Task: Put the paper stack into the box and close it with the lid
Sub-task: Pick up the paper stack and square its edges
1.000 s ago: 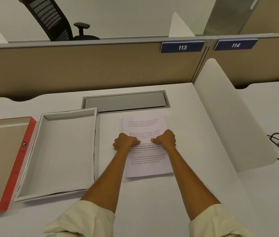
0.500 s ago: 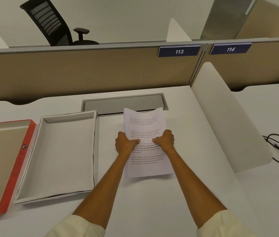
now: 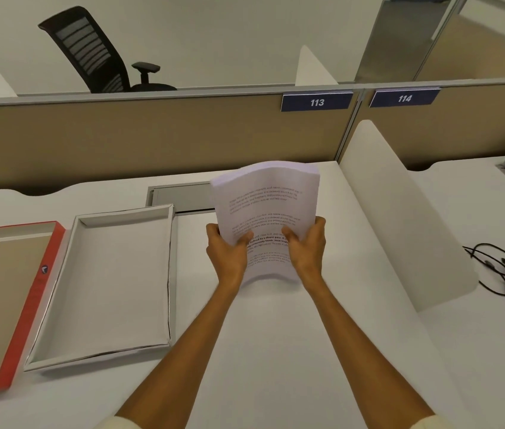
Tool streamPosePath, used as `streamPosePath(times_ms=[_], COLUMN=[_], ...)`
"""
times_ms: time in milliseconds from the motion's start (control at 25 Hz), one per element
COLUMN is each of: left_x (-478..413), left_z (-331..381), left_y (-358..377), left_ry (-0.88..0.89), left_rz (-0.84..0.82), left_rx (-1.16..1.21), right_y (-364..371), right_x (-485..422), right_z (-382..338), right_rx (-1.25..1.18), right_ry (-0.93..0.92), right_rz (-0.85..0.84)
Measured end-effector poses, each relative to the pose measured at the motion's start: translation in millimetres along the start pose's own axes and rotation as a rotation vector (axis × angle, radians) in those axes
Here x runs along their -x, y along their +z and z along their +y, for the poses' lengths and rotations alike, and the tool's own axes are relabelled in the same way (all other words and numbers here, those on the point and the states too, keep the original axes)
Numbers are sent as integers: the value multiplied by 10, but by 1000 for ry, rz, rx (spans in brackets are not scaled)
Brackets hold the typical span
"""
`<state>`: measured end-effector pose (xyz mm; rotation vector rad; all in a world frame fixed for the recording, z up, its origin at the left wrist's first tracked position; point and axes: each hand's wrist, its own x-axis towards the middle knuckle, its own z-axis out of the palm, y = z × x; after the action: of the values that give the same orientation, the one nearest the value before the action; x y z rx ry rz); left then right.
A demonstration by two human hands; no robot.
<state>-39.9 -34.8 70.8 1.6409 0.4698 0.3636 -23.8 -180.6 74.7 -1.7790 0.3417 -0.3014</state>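
Together, two hands grip one paper stack: the left hand clamps its left edge, the right hand its right edge, thumbs on the printed top sheet. It is lifted off the white surface, bowed. Left of it lies one open white box, then one red-rimmed lid, inside up.

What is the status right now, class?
Left hand and right hand grip printed white paper stack, lifted. Open white cardboard box empty. Red-edged lid beside it. Path clear.
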Motion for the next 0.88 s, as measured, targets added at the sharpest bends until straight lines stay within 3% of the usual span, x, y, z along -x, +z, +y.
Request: streamPosePath(times_ms=[320, 880], left_x=[225, 247], left_z=[-105, -185], left_y=[-31, -6], left_ry=[94, 98], left_rz=[13, 6], left_rx=[92, 86], right_y=[-47, -81], right_x=[191, 179], right_z=[244, 305], right_rx=[-180, -166], right_ry=[-53, -53], right_rz=[1, -25])
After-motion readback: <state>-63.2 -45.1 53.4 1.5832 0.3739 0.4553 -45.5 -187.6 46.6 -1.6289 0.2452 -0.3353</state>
